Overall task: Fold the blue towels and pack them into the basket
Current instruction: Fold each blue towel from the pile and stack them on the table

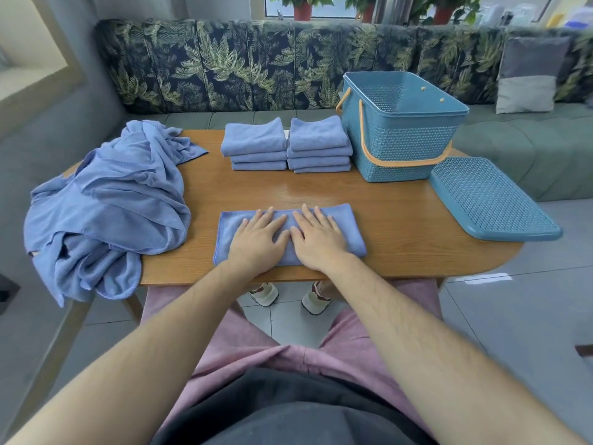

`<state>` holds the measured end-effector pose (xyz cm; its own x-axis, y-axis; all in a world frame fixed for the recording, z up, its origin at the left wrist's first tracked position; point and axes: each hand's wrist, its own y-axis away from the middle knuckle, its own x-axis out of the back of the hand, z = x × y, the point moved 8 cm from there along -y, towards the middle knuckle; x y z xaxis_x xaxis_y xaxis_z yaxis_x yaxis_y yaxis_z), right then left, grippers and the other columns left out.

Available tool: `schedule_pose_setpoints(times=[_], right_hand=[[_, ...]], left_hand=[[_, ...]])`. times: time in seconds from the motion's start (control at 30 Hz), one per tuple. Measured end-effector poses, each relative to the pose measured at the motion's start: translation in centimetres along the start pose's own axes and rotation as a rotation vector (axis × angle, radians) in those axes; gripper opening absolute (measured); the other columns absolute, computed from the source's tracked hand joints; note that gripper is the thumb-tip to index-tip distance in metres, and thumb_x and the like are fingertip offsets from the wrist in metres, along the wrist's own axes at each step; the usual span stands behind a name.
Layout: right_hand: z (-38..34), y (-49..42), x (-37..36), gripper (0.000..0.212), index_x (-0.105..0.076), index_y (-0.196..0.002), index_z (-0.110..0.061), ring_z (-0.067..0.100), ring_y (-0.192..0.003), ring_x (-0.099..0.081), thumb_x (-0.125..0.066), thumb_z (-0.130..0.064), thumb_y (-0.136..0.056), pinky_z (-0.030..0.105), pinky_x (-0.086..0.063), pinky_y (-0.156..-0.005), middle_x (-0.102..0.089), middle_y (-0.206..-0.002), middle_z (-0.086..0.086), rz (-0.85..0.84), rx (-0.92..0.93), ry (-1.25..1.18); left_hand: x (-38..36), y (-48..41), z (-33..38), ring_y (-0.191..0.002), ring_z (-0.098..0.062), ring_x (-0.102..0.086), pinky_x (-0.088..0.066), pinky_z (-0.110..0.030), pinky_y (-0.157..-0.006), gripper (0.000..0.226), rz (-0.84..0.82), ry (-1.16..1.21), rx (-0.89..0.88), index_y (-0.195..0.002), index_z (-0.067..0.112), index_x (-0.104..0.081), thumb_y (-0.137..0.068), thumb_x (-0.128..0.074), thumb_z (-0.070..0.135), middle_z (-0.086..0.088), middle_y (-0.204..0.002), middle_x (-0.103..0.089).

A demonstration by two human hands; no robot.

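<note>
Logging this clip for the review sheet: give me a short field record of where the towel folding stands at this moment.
hands: left hand and right hand flat, side by side, pressing one towel
towel state: partly folded strip at the near edge of the table
folded: left stack of three, right stack of four
unfolded: pile at the left end, hanging over the edge
basket: open, no towels visible inside
lid: off, lying beside the basket
</note>
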<state>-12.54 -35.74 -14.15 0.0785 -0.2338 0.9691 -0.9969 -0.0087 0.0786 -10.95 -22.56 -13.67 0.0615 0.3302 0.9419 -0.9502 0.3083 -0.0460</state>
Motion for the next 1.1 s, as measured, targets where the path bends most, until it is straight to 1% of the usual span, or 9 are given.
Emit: schedule_pose_setpoints(times=[0.23,0.4,0.5,0.57,0.63,0.7,0.8,1.0,1.1], right_hand=[[4.9,0.9,1.0,0.059,-0.009,-0.162,-0.031,0.014,-0.156,0.008,-0.011,-0.049,-0.106,0.041,0.006,-0.126,0.004,-0.170,-0.007,0.009,-0.088,0.012],[6.7,1.6,1.3,0.060,-0.010,-0.162,-0.031,0.015,-0.156,0.009,-0.009,-0.050,-0.105,0.050,0.011,-0.124,0.004,-0.169,-0.009,0.014,-0.149,0.028],[5.3,1.5,2.1,0.057,-0.020,-0.160,-0.027,0.022,-0.156,0.005,-0.014,-0.045,-0.107,0.056,0.015,-0.121,-0.005,-0.170,-0.006,0.080,-0.145,0.090],[2.4,2.1,3.2,0.047,-0.046,-0.148,-0.025,0.030,-0.152,-0.020,-0.031,-0.040,-0.106,0.055,-0.005,-0.120,-0.031,-0.163,0.000,0.263,-0.050,0.051],[-0.5,3.1,4.0,0.030,-0.067,-0.115,-0.022,0.033,-0.124,-0.049,-0.048,-0.040,-0.100,0.050,-0.032,-0.101,-0.058,-0.131,0.003,0.443,0.036,-0.028],[-2.1,3.3,3.2,0.026,-0.067,-0.100,-0.025,0.028,-0.109,-0.051,-0.052,-0.046,-0.095,0.043,-0.033,-0.088,-0.058,-0.112,-0.001,0.411,0.023,-0.044],[-2.2,3.1,2.1,0.024,-0.063,-0.103,-0.030,0.023,-0.113,-0.046,-0.053,-0.049,-0.091,0.041,-0.030,-0.089,-0.057,-0.112,-0.007,0.313,-0.021,-0.021],[-0.3,1.6,3.9,0.017,-0.071,-0.103,-0.032,0.025,-0.118,-0.042,-0.057,-0.033,-0.094,0.039,-0.023,-0.090,-0.058,-0.123,-0.013,0.352,0.030,0.012],[0.3,1.3,4.6,0.015,-0.073,-0.100,-0.033,0.023,-0.116,-0.043,-0.061,-0.039,-0.094,0.039,-0.024,-0.089,-0.058,-0.120,-0.015,0.403,0.080,0.000]], left_hand=[[1.5,0.0,-5.5,-0.155,-0.018,-0.001,0.000,-0.041,-0.125,0.061,-0.043,-0.059,0.098,-0.158,0.038,-0.020,-0.101,-0.023,0.060,0.005,-0.168,-0.007],[1.6,0.2,-6.6,-0.155,-0.018,0.000,0.002,-0.043,-0.125,0.065,-0.055,-0.098,0.107,-0.160,0.031,-0.017,-0.102,-0.020,0.060,0.000,-0.169,-0.005],[2.1,-0.4,-4.3,-0.155,-0.021,-0.002,0.004,-0.042,-0.125,0.060,-0.012,-0.154,-0.017,-0.158,0.026,-0.024,-0.105,-0.026,0.052,-0.003,-0.169,-0.006],[2.3,-1.2,-1.8,-0.155,-0.020,-0.005,0.000,-0.042,-0.125,0.050,-0.017,-0.114,-0.205,-0.154,0.030,-0.035,-0.106,-0.034,0.042,0.001,-0.168,-0.009],[2.1,-2.0,0.2,-0.153,-0.019,-0.016,-0.008,-0.044,-0.124,0.042,-0.062,-0.078,-0.340,-0.148,0.032,-0.045,-0.106,-0.039,0.033,0.003,-0.166,-0.020],[1.7,-2.7,1.2,-0.141,-0.020,-0.039,-0.023,-0.042,-0.117,0.037,-0.079,-0.132,-0.398,-0.140,0.031,-0.052,-0.106,-0.039,0.031,0.005,-0.156,-0.038],[2.2,-3.0,1.4,-0.116,-0.021,-0.057,-0.035,-0.037,-0.094,0.032,0.018,-0.181,-0.368,-0.130,0.029,-0.059,-0.105,-0.039,0.035,0.006,-0.135,-0.054],[3.9,-2.1,1.4,-0.085,-0.033,-0.059,-0.034,-0.037,-0.072,0.027,0.178,-0.295,-0.233,-0.080,0.013,-0.062,-0.091,-0.046,0.031,-0.006,-0.088,-0.054],[4.2,-0.9,1.4,-0.084,-0.030,-0.056,-0.037,-0.036,-0.070,0.031,0.245,-0.241,-0.238,-0.076,0.015,-0.066,-0.083,-0.048,0.038,-0.004,-0.088,-0.051]])
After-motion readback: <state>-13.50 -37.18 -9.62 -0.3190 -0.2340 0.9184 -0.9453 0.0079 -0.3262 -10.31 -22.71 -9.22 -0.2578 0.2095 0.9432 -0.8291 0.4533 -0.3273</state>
